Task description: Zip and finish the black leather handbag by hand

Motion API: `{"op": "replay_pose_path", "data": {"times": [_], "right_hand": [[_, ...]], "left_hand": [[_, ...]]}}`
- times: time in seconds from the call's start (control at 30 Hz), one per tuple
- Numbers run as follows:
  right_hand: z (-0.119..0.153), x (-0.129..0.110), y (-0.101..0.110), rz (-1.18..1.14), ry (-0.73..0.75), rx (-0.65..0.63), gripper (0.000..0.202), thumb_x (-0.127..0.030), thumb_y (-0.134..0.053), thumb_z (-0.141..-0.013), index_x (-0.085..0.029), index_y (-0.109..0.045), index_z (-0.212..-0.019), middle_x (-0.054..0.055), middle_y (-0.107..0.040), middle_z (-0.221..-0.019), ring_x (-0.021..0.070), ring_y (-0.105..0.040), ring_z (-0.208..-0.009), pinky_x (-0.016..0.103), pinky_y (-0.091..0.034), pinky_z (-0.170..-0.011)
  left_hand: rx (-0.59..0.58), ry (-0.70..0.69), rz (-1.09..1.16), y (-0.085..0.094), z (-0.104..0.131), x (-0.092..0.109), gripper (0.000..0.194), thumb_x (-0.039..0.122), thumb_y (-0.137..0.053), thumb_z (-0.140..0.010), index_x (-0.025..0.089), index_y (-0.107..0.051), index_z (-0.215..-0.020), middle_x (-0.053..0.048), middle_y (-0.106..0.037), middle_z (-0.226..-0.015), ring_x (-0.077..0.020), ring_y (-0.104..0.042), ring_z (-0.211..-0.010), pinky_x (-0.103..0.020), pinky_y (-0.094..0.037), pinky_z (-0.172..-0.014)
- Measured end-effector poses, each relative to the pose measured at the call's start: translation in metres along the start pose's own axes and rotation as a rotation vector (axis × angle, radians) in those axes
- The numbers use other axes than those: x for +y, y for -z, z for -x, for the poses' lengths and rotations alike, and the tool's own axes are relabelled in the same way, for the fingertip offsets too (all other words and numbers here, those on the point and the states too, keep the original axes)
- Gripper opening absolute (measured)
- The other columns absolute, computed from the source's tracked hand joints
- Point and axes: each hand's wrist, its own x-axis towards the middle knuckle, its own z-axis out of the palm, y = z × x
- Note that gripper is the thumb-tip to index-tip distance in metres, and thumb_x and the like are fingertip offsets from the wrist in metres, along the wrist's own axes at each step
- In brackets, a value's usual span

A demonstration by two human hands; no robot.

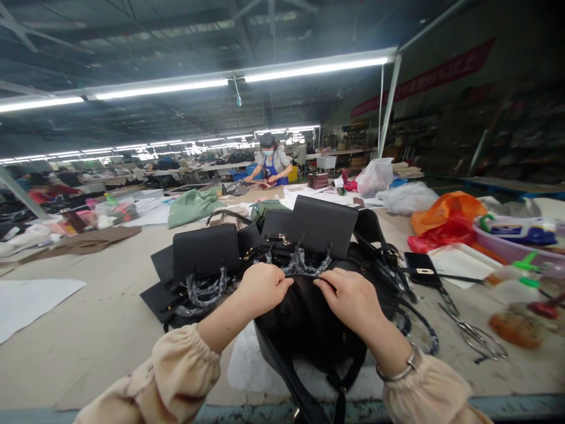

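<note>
A large black bag (309,324) rests at the near edge of the table, its straps hanging toward me. My left hand (265,287) pinches the bag's upper edge on the left side. On the same edge, a short way to the right, my right hand (349,294) pinches it between thumb and fingers. Right behind the hands lie several black handbags, one with a raised flap (324,225) and one farther left (205,253), their handles (207,294) wrapped in clear plastic.
Scissors (479,338), a black phone (422,269) and green-capped bottles (525,288) lie at the right, near a purple basin (521,248). Green cloth (194,206) and white paper (33,303) are on the left. A person (270,162) works across the table.
</note>
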Motion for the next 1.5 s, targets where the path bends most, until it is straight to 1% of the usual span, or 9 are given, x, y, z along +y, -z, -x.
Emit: {"op": "replay_pose_path", "data": {"times": [0.2, 0.4, 0.63, 0.93, 1.0, 1.17, 1.37, 1.43, 1.5], "right_hand": [[0.001, -0.002, 0.001, 0.018, 0.002, 0.007, 0.019, -0.034, -0.052, -0.087, -0.027, -0.068, -0.081, 0.0, -0.066, -0.075, 0.0146, -0.058, -0.07, 0.026, -0.035, -0.064], [0.001, -0.004, 0.003, 0.02, 0.01, -0.001, 0.019, -0.034, -0.05, -0.088, -0.026, -0.067, -0.081, 0.0, -0.065, -0.076, 0.0147, -0.058, -0.071, 0.026, -0.035, -0.064], [0.003, -0.007, 0.007, 0.032, 0.005, -0.031, 0.024, -0.036, -0.047, -0.089, -0.026, -0.067, -0.081, 0.001, -0.066, -0.076, 0.0158, -0.059, -0.071, 0.027, -0.035, -0.061], [-0.006, -0.023, 0.005, 0.012, 0.095, -0.062, 0.023, -0.035, -0.047, -0.09, -0.024, -0.066, -0.084, 0.003, -0.068, -0.079, 0.0172, -0.06, -0.074, 0.028, -0.038, -0.071], [-0.009, -0.028, 0.002, 0.0, 0.097, -0.077, 0.022, -0.033, -0.046, -0.091, -0.024, -0.066, -0.085, 0.003, -0.068, -0.08, 0.0164, -0.06, -0.074, 0.027, -0.037, -0.068], [-0.012, -0.035, 0.0, 0.046, 0.096, -0.086, 0.025, -0.03, -0.045, -0.091, -0.022, -0.061, -0.074, 0.003, -0.065, -0.073, 0.016, -0.059, -0.068, 0.026, -0.034, -0.059], [-0.01, -0.038, 0.007, 0.077, 0.123, -0.099, 0.023, -0.026, -0.046, -0.09, -0.021, -0.059, -0.072, 0.003, -0.064, -0.072, 0.0148, -0.058, -0.067, 0.027, -0.032, -0.06], [-0.009, -0.039, 0.01, 0.086, 0.125, -0.102, 0.022, -0.026, -0.047, -0.089, -0.021, -0.059, -0.072, 0.002, -0.063, -0.072, 0.0144, -0.058, -0.067, 0.028, -0.032, -0.06], [-0.006, -0.04, 0.015, 0.095, 0.126, -0.094, 0.021, -0.025, -0.047, -0.089, -0.021, -0.059, -0.071, 0.001, -0.063, -0.071, 0.0142, -0.058, -0.067, 0.028, -0.031, -0.06]], "left_hand": [[-0.023, 0.057, -0.006, 0.0, 0.0, 0.002, 0.043, 0.046, -0.041, -0.085, 0.018, -0.07, -0.071, -0.007, -0.069, -0.074, -0.0188, -0.062, -0.071, -0.027, -0.04, -0.064], [-0.001, 0.052, -0.015, 0.001, 0.001, 0.004, 0.043, 0.045, -0.041, -0.085, 0.018, -0.07, -0.072, -0.008, -0.069, -0.073, -0.0199, -0.063, -0.071, -0.028, -0.04, -0.062], [-0.018, 0.079, -0.005, 0.003, 0.002, 0.005, 0.042, 0.045, -0.041, -0.085, 0.017, -0.071, -0.073, -0.008, -0.069, -0.073, -0.0205, -0.063, -0.074, -0.028, -0.041, -0.064], [0.017, 0.05, 0.0, -0.001, 0.005, 0.002, 0.042, 0.044, -0.041, -0.085, 0.017, -0.071, -0.072, -0.007, -0.069, -0.072, -0.0198, -0.063, -0.07, -0.027, -0.039, -0.06], [0.021, 0.048, 0.004, -0.002, 0.005, 0.002, 0.043, 0.045, -0.041, -0.086, 0.017, -0.07, -0.072, -0.007, -0.068, -0.072, -0.0195, -0.063, -0.07, -0.027, -0.038, -0.06], [0.038, 0.045, 0.016, -0.003, 0.007, 0.001, 0.042, 0.044, -0.042, -0.085, 0.018, -0.07, -0.071, -0.006, -0.069, -0.072, -0.0182, -0.061, -0.068, -0.027, -0.036, -0.059], [0.062, -0.059, 0.161, -0.005, 0.022, -0.008, 0.044, 0.053, -0.047, -0.082, 0.018, -0.066, -0.062, -0.002, -0.065, -0.063, -0.014, -0.057, -0.06, -0.025, -0.034, -0.057], [0.082, -0.072, 0.23, -0.005, 0.028, -0.011, 0.038, 0.053, -0.054, -0.078, 0.019, -0.067, -0.066, -0.002, -0.067, -0.071, -0.0143, -0.058, -0.065, -0.024, -0.037, -0.06], [0.098, -0.084, 0.272, -0.003, 0.032, -0.012, 0.027, 0.047, -0.062, -0.074, 0.021, -0.068, -0.074, -0.001, -0.069, -0.082, -0.0156, -0.06, -0.074, -0.024, -0.04, -0.066]]}}
